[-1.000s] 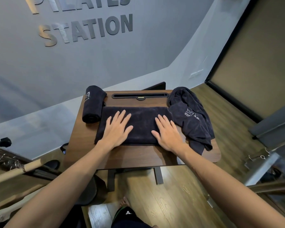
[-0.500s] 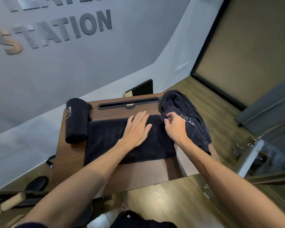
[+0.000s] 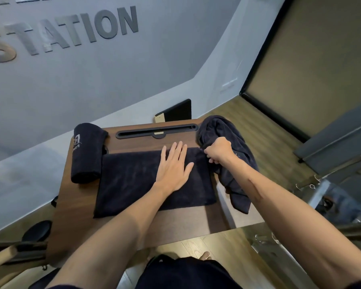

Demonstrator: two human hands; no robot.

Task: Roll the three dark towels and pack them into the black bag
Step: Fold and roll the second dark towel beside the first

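folded dark towel [image 3: 133, 180] lies flat on the wooden table [image 3: 175, 224], centre. left hand [image 3: 173, 163] presses it, fingers straight. right hand [image 3: 219, 151] grips its right end. rolled towel [image 3: 86, 151] lies left; crumpled towel [image 3: 233, 147] right, overhanging the edge.

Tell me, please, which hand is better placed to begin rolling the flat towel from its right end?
Probably the right hand: its curled fingers already pinch the flat towel at its right edge. The left hand lies flat on the cloth, holding it down.
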